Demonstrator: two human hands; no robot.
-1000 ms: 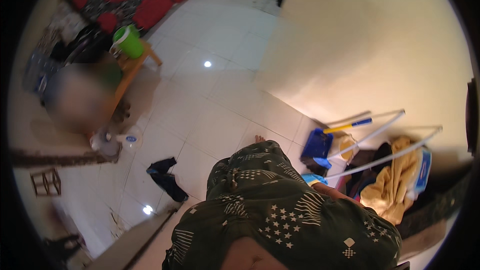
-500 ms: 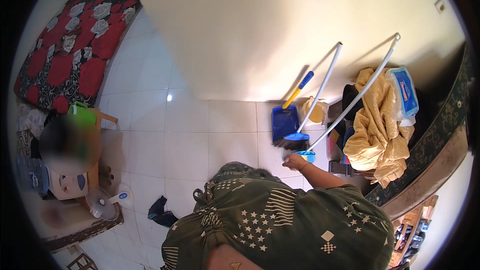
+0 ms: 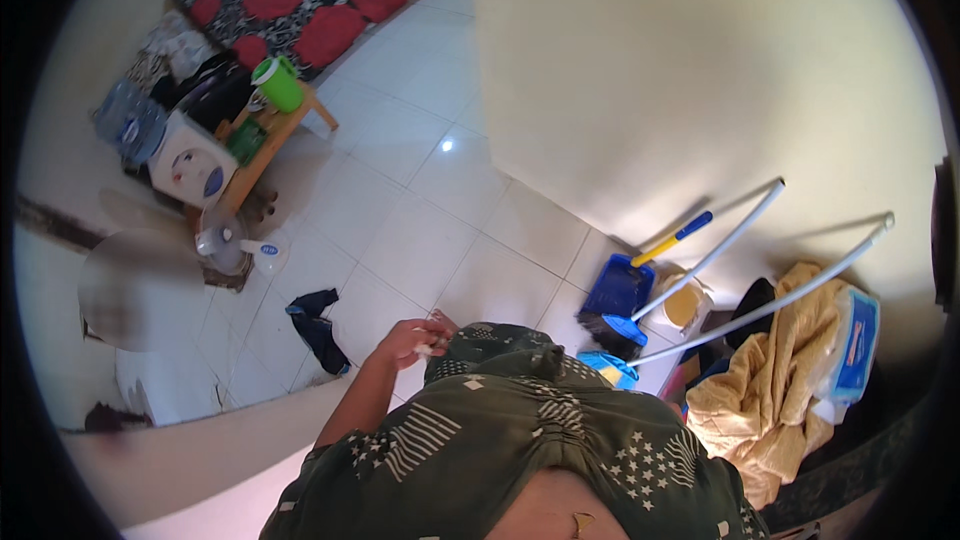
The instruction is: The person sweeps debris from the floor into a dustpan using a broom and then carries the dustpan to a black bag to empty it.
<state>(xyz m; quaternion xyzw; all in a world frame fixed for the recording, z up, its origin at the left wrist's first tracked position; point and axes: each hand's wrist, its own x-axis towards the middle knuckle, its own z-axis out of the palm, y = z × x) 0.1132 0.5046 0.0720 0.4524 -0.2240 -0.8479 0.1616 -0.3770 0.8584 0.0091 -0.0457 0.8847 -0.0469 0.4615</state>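
Note:
My left hand (image 3: 403,342) is in front of the patterned green garment I wear, its fingers curled in. Something small and whitish shows at the fingertips, too unclear to name. On the floor to its left lies a crumpled dark blue cloth (image 3: 318,330). My right hand is out of sight. Against the wall on the right lean a blue dustpan (image 3: 608,290) with a yellow and blue handle, a broom (image 3: 622,332) with dark bristles, and another long-handled tool with a blue head (image 3: 612,368), whose kind I cannot tell.
Gold fabric (image 3: 770,380) is heaped beside a blue-and-clear pack (image 3: 858,345) at right. A beige bucket (image 3: 683,305) stands behind the broom. On the left are a standing fan (image 3: 225,240), a water dispenser (image 3: 190,162) and a low wooden table (image 3: 262,162) with a green jug (image 3: 278,85). A patterned mattress (image 3: 290,0) lies beyond.
My view has turned, shifting the room rightward and tilting it. My right hand has left the blue-headed tool and dropped out of sight; my left hand has come into view.

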